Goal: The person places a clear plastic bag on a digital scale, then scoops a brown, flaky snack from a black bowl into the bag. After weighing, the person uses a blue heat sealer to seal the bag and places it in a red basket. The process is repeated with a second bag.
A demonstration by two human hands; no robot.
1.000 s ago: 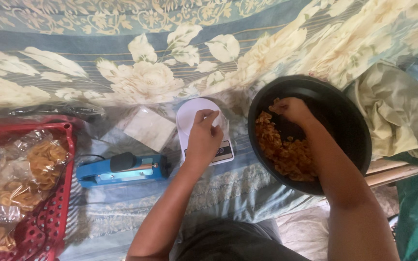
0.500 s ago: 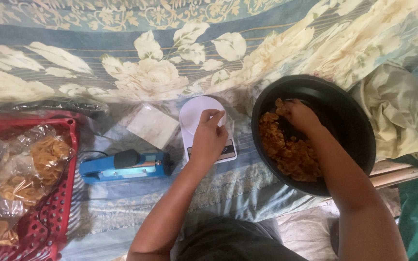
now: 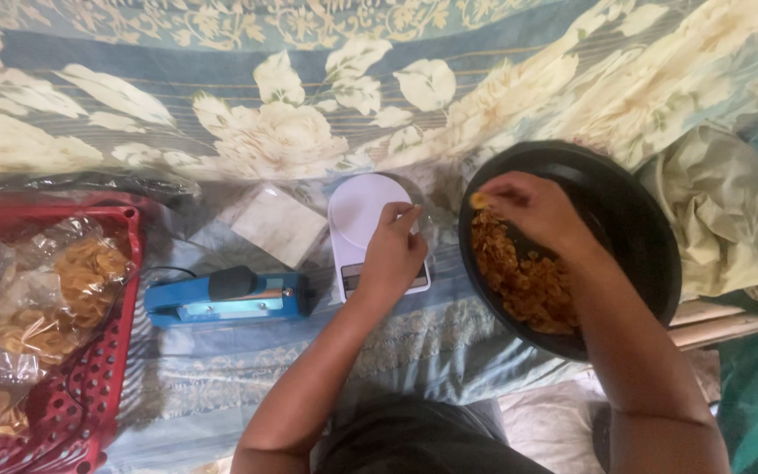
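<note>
My left hand (image 3: 392,250) rests on the right side of a white kitchen scale (image 3: 360,209), fingers pinched on the edge of a faint clear plastic bag (image 3: 427,219). My right hand (image 3: 532,211) is over the left rim of a black bowl (image 3: 651,228), closed on a pinch of orange-brown fried chips (image 3: 481,201). More chips (image 3: 524,285) lie heaped in the bowl's left half. The two hands are about a hand's width apart.
A blue heat sealer (image 3: 225,297) lies left of the scale, with flat clear bags (image 3: 278,226) behind it. A red basket (image 3: 103,386) at the left holds sealed chip bags (image 3: 81,281). A crumpled pale cloth (image 3: 730,228) lies right of the bowl. Everything sits on a floral sheet (image 3: 247,123).
My right hand has risen from the middle of the chips to the bowl's left rim, nearer the scale, carrying chips. My left hand has stayed on the scale.
</note>
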